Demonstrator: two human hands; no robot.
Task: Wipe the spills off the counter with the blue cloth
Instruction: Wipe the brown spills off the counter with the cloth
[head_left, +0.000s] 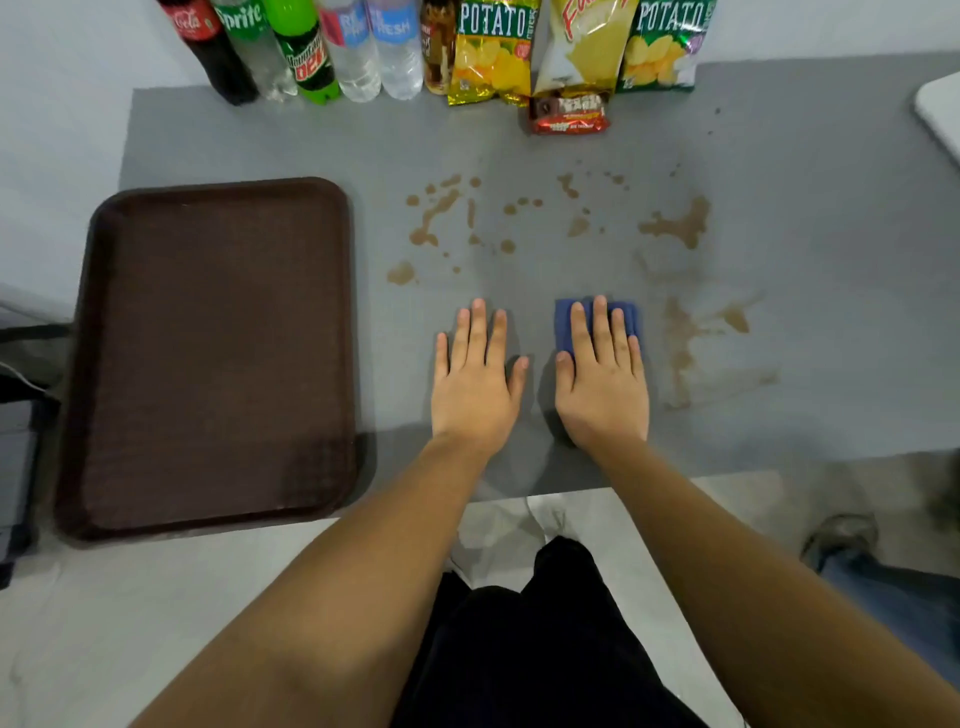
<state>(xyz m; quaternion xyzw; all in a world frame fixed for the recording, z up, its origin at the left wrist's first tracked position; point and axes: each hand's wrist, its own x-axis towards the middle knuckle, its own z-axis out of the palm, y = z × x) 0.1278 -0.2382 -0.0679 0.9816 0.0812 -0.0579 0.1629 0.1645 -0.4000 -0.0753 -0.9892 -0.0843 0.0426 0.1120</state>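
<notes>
A folded blue cloth (563, 322) lies on the grey counter (311, 140), mostly under my right hand (602, 384), which presses flat on it with fingers spread. My left hand (475, 384) rests flat on the bare counter just left of it, holding nothing. Brown spills dot the counter beyond the hands: a splatter (434, 213) at the centre, a blotch (680, 223) to the right, and a smeared streak (680, 343) right of the cloth.
A dark brown tray (213, 353) lies at the left, overhanging the counter's near edge. Several drink bottles (301, 52), chip bags (493, 52) and a snack bar (569, 111) line the back edge. Another person's shoe (841, 535) is on the floor at right.
</notes>
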